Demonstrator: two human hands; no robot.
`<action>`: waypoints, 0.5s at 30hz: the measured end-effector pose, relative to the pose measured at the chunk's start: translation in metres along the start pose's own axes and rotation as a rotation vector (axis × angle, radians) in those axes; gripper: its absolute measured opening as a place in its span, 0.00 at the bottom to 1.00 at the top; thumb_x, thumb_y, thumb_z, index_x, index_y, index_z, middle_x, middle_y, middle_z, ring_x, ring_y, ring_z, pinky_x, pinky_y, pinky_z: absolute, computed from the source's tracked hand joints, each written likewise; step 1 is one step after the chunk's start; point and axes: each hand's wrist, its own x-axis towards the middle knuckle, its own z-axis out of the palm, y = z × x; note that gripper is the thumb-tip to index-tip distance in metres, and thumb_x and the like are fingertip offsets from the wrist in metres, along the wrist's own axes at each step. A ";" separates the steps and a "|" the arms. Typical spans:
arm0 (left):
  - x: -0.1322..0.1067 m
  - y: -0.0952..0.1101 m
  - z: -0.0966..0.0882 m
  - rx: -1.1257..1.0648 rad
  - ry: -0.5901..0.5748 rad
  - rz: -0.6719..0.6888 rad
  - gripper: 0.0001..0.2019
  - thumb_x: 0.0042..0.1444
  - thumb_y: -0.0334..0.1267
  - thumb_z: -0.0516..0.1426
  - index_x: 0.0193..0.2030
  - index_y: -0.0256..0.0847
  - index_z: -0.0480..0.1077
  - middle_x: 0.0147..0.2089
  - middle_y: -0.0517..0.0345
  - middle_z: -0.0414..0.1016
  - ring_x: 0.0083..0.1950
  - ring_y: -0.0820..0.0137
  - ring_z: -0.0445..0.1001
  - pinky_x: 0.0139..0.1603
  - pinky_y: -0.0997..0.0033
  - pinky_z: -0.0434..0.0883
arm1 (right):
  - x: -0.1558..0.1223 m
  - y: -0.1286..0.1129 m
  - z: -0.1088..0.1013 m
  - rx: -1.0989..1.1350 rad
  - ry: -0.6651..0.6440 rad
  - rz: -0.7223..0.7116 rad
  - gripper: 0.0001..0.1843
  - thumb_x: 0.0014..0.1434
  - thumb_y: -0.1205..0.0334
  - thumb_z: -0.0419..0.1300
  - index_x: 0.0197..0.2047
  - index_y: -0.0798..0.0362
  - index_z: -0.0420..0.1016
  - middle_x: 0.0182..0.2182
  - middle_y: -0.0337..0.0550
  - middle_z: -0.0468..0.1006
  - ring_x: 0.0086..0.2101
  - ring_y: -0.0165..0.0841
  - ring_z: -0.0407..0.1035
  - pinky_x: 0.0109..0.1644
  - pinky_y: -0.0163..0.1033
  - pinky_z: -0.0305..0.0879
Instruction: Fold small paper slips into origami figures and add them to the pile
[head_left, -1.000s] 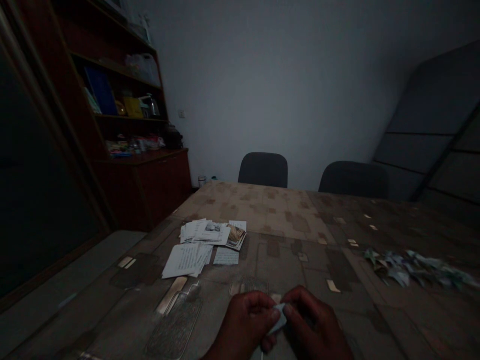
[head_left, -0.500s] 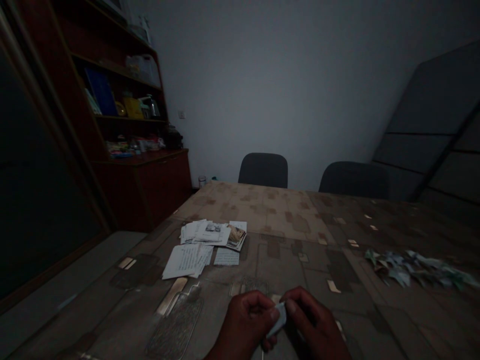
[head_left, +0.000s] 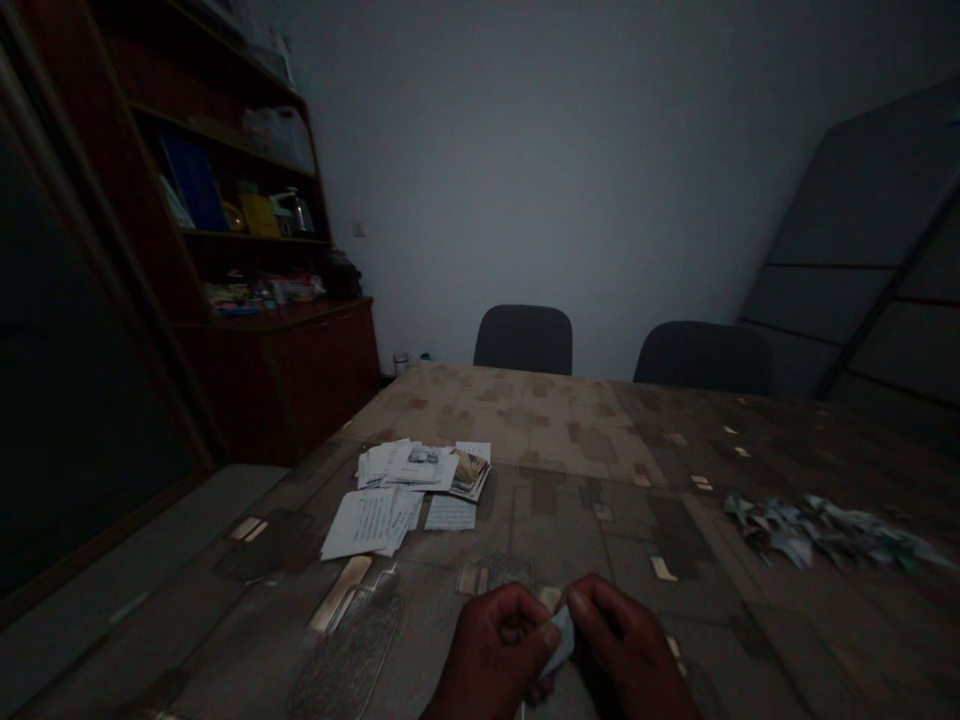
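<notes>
Near the bottom of the head view, my left hand (head_left: 499,640) pinches a small piece of folded pale paper (head_left: 559,643) between thumb and fingers. On the other side, my right hand (head_left: 622,640) closes its thumb and fingertips on the paper's upper right edge. The paper is held just above the patterned tablecloth (head_left: 555,415); part of it is hidden behind the fingers. To the right on the table lies a heap of folded paper pieces (head_left: 825,530), pale and greenish with pointed corners.
Ahead to the left, printed paper cards (head_left: 367,522) and a picture card (head_left: 470,470) lie in loose piles. Two dark chairs (head_left: 523,340) stand at the table's far edge. A red-brown cabinet (head_left: 322,370) with loaded shelves is at the left. The room is dim.
The view has shifted slightly. Both hands stay on the folded paper, with the right fingertips moved a little along its upper edge. The cards and the heap look unchanged.
</notes>
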 end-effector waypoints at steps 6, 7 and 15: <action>-0.001 0.000 0.000 -0.009 0.008 0.008 0.23 0.41 0.57 0.65 0.23 0.37 0.66 0.18 0.61 0.69 0.17 0.75 0.66 0.19 0.76 0.62 | 0.004 0.001 -0.001 0.025 -0.046 0.007 0.25 0.60 0.39 0.52 0.25 0.52 0.64 0.21 0.34 0.62 0.25 0.31 0.58 0.30 0.34 0.55; -0.001 0.001 0.000 -0.006 0.012 0.011 0.23 0.41 0.57 0.65 0.23 0.37 0.66 0.17 0.62 0.68 0.17 0.75 0.66 0.19 0.77 0.62 | 0.003 0.001 -0.001 0.014 -0.041 0.006 0.23 0.59 0.40 0.54 0.25 0.52 0.65 0.21 0.34 0.62 0.25 0.31 0.58 0.30 0.34 0.55; -0.002 -0.002 0.001 0.041 0.005 0.018 0.23 0.41 0.57 0.65 0.23 0.38 0.65 0.18 0.64 0.66 0.17 0.76 0.64 0.19 0.76 0.63 | 0.002 0.003 0.002 0.072 -0.044 0.035 0.23 0.57 0.41 0.56 0.25 0.52 0.63 0.21 0.31 0.59 0.25 0.30 0.55 0.29 0.33 0.55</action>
